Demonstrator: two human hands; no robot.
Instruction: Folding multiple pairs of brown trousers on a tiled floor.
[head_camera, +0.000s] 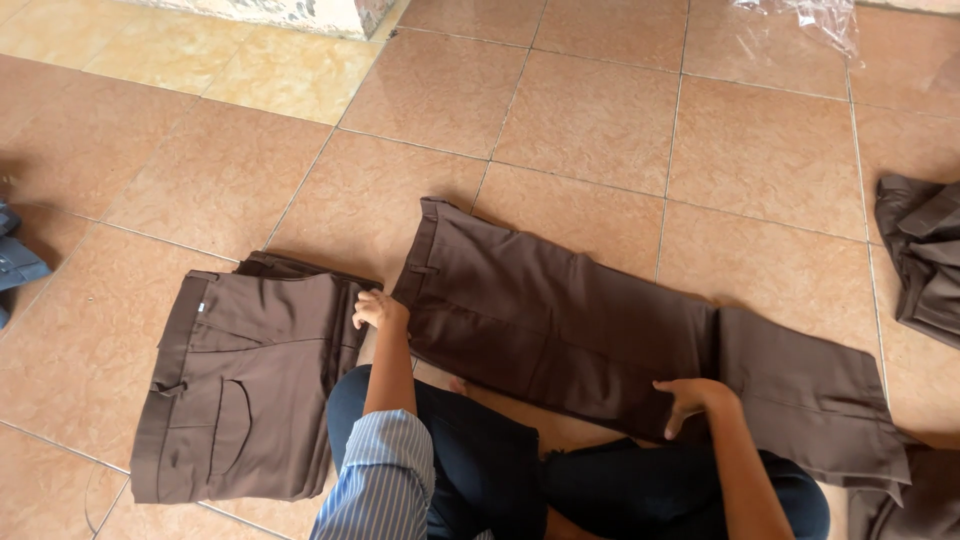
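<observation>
**Both hands on the brown trousers**

I see the trousers (600, 330) lying flat on the tiled floor (620, 130), stretched from the waistband at upper centre down to the leg hems at lower right. They lie just in front of my knees, in dark cloth at the bottom of the view.

My left hand (378, 308) rests at the waistband end of the trousers, at their near left corner. Its fingers are curled loosely against the fabric; I cannot tell whether they pinch it or only press on it. My right hand (690, 398) lies on the near edge of the trouser leg, about midway along, fingers bent down over the cloth and thumb tucked toward the edge. It looks like a light hold on the edge, though the fingertips are partly hidden.

A folded pair (240, 390) of the same brown sits just left of the left hand, nearly touching the laid-out trousers. Another dark garment (925, 250) lies at the right edge, and a clear plastic bag (800, 15) at the top right.
</observation>
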